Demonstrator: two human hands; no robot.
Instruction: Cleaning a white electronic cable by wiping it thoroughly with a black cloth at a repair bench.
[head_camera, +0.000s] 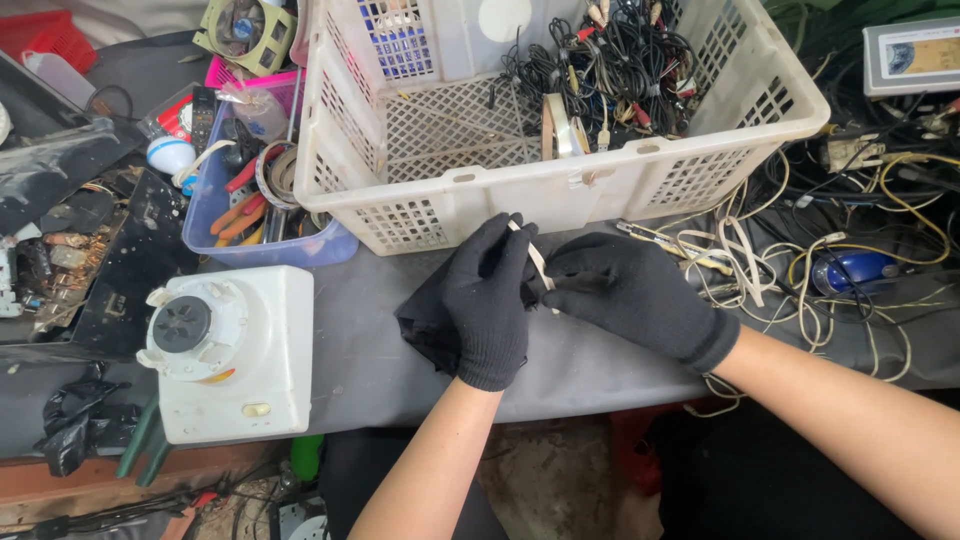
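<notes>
Both bare forearms come up from 6 o'clock, and the gloved hands meet at the middle of the grey desk (600, 375). At 9 o'clock of that meeting point, the left hand (487, 300) in its black glove is closed around a dark cloth (425, 330) that hangs under the palm and rests on the desk. Its fingertips also pinch the upper end of a thin pale strip (537, 262), perhaps a cable tie or a flat wire, but the view is too small to be sure. From 3 o'clock, the right hand (630, 290) grasps the lower end of the same strip with thumb and forefinger. To do this well, I think the strip should be kept tight between the two hands and the cloth drawn along it slowly, because thick gloves slip easily. At 12 o'clock, just behind the hands, stands a white basket (560, 190) full of black cables. At 9 o'clock stands a white appliance base (235, 360), and loose pale wires (800, 290) lie at 3 o'clock.
</notes>
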